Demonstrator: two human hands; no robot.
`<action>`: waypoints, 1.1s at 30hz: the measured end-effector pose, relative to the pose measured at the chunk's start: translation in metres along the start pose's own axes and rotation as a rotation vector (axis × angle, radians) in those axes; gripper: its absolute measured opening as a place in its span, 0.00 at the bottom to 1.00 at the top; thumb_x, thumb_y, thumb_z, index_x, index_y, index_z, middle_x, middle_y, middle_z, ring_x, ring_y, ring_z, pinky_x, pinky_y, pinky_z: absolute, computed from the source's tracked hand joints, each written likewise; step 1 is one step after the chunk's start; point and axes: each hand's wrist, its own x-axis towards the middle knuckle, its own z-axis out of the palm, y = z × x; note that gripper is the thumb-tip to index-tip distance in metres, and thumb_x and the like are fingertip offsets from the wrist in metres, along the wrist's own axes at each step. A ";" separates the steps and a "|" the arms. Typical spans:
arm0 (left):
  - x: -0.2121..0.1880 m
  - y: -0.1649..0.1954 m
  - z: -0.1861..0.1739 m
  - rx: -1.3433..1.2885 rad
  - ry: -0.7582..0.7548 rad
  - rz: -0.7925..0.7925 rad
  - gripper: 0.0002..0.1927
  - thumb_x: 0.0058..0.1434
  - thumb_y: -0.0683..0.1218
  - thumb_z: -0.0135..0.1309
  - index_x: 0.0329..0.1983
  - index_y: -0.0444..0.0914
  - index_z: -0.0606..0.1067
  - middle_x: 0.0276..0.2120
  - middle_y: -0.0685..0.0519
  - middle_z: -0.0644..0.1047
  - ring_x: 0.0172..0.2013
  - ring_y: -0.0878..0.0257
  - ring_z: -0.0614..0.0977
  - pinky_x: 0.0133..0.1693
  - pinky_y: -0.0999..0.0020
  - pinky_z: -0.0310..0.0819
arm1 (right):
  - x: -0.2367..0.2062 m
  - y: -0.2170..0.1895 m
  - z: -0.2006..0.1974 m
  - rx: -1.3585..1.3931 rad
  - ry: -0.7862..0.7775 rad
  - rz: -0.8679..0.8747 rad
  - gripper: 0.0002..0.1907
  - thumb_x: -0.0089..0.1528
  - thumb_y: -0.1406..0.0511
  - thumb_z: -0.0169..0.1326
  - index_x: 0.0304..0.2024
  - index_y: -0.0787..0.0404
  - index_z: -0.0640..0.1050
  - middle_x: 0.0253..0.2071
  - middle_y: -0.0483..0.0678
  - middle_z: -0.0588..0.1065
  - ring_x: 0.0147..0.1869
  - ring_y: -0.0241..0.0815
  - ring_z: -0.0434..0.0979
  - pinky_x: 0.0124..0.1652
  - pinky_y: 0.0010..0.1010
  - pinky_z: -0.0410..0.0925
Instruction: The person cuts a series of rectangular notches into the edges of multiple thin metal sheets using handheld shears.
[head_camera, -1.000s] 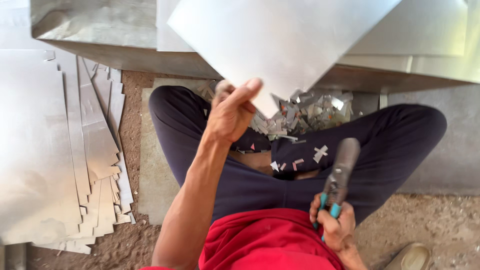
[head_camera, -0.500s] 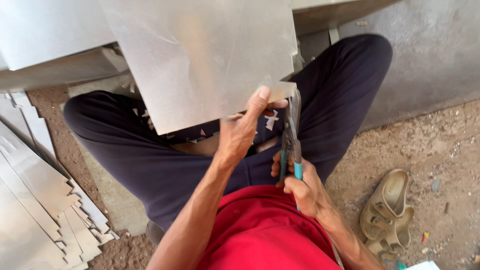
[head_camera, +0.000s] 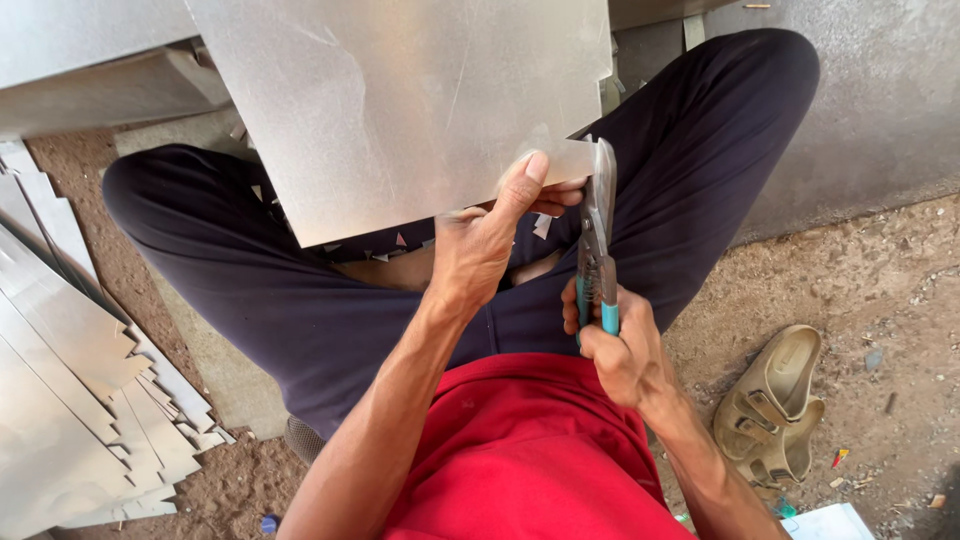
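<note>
- Silver metal strips (head_camera: 70, 400) lie stacked on the dirt ground at my far left.
- A large grey metal sheet (head_camera: 400, 110) tilts over my dark-trousered lap, its lower right corner near the middle of view.
- My left hand (head_camera: 480, 245) pinches that corner, thumb on top, fingers (head_camera: 555, 195) curled beneath.
- The snips (head_camera: 598, 235), teal-handled, stand upright with blades at the sheet's right edge.
- My right hand (head_camera: 620, 350) is wrapped tight around the handles.
- A tan sandal (head_camera: 770, 405) rests on the ground at right.
</note>
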 end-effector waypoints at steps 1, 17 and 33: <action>-0.001 0.000 -0.001 0.015 -0.004 0.000 0.21 0.68 0.53 0.56 0.48 0.29 0.82 0.39 0.45 0.85 0.40 0.58 0.87 0.45 0.63 0.83 | 0.002 0.003 0.001 -0.009 0.004 0.047 0.20 0.47 0.65 0.43 0.38 0.69 0.75 0.27 0.55 0.72 0.30 0.44 0.69 0.32 0.34 0.66; 0.001 -0.007 0.003 -0.079 0.051 0.211 0.12 0.63 0.43 0.63 0.44 0.28 0.81 0.38 0.45 0.84 0.38 0.59 0.87 0.45 0.63 0.87 | -0.010 0.003 0.015 -0.074 -0.008 -0.106 0.19 0.48 0.63 0.41 0.37 0.68 0.72 0.24 0.52 0.70 0.25 0.42 0.68 0.26 0.34 0.67; 0.007 -0.007 0.004 -0.054 0.035 0.175 0.16 0.63 0.45 0.63 0.47 0.27 0.81 0.38 0.46 0.85 0.39 0.60 0.88 0.46 0.68 0.84 | -0.007 0.015 0.017 0.078 0.001 0.000 0.15 0.50 0.66 0.44 0.36 0.70 0.74 0.26 0.50 0.71 0.28 0.39 0.69 0.28 0.30 0.65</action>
